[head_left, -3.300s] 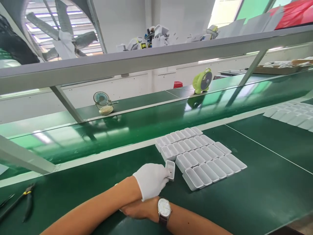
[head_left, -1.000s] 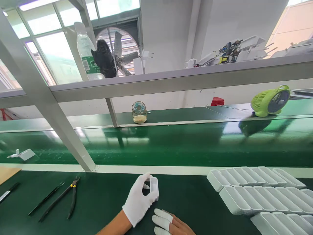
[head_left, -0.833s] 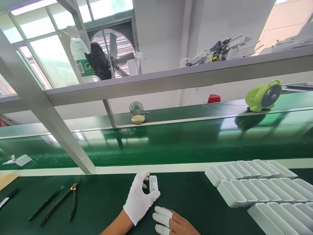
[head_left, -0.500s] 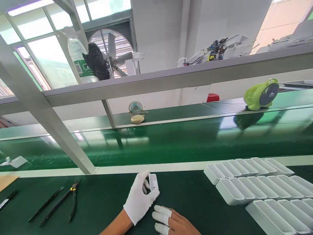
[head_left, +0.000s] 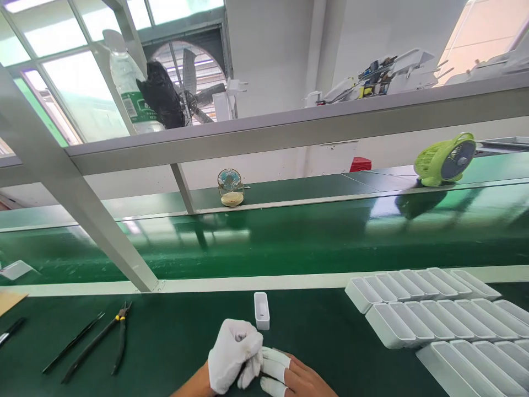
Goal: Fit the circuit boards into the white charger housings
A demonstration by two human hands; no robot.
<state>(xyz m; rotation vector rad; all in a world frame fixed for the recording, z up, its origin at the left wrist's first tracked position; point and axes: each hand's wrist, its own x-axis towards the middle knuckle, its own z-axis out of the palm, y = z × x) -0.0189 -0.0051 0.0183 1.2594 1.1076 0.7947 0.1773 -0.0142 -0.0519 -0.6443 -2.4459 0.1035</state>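
Note:
A small white open-topped casing (head_left: 261, 310) stands alone on the dark green mat (head_left: 330, 336), with no hand on it. My left hand (head_left: 232, 354), in a white glove, lies just below the casing with its fingers curled in. Its fingertips touch the fingers of my right hand (head_left: 289, 376). My right hand is bare except for white finger cots and lies flat on the mat, fingers stretched to the left. Only part of it shows at the bottom edge.
Rows of identical white casings (head_left: 433, 314) fill the mat at the right. Pliers (head_left: 118, 336), tweezers (head_left: 72, 342) and a black tool (head_left: 10, 331) lie at the left. A glossy green conveyor belt (head_left: 289, 237) runs behind. A slanted metal strut (head_left: 82, 220) stands left, two small fans (head_left: 230, 187) (head_left: 446, 160) beyond.
My left hand has let go of the small white casing and drawn back toward me, curling against my right hand. The casing now stands free on the mat.

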